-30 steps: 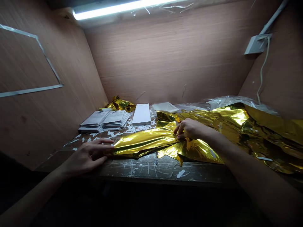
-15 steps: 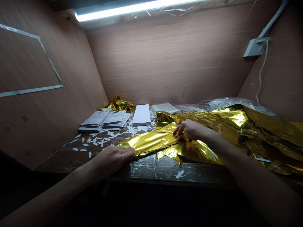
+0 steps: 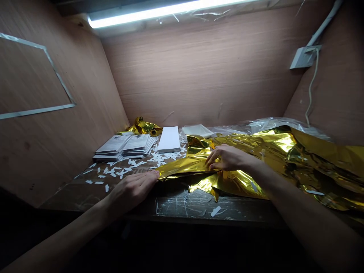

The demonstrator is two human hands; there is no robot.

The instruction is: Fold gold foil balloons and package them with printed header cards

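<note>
Currently, the person's right hand (image 3: 228,159) is closed on a gathered fold of a gold foil sheet (image 3: 184,168), with the fingers curled down and pinching the material near the sheet's middle. The left hand (image 3: 132,191) lies flat and is not grasping, its fingers extended. Its fingertips (image 3: 155,173) touch the narrow left end of the folded foil, and the palm is over the dark work table (image 3: 193,206), just in front of that end.

The foil sheet lies across the table's right half, narrowing to a folded strip toward the left. To the right it spreads in wide, creased folds and runs out of view past the right edge. A transparent plastic film (image 3: 273,123) lies bunched behind it.

Further back, two stacks of printed cards (image 3: 125,146) sit side by side, and a white rectangular block (image 3: 169,139) lies just to their right. A shallow white tray (image 3: 197,131) is beyond the foil's back edge. A crumpled wad of gold foil (image 3: 143,127) sits in the back left corner. White paper scraps (image 3: 122,170) are scattered over the tabletop in front of the stacks. A fluorescent tube (image 3: 159,15) lights the wooden booth panels (image 3: 199,76) from above.
</note>
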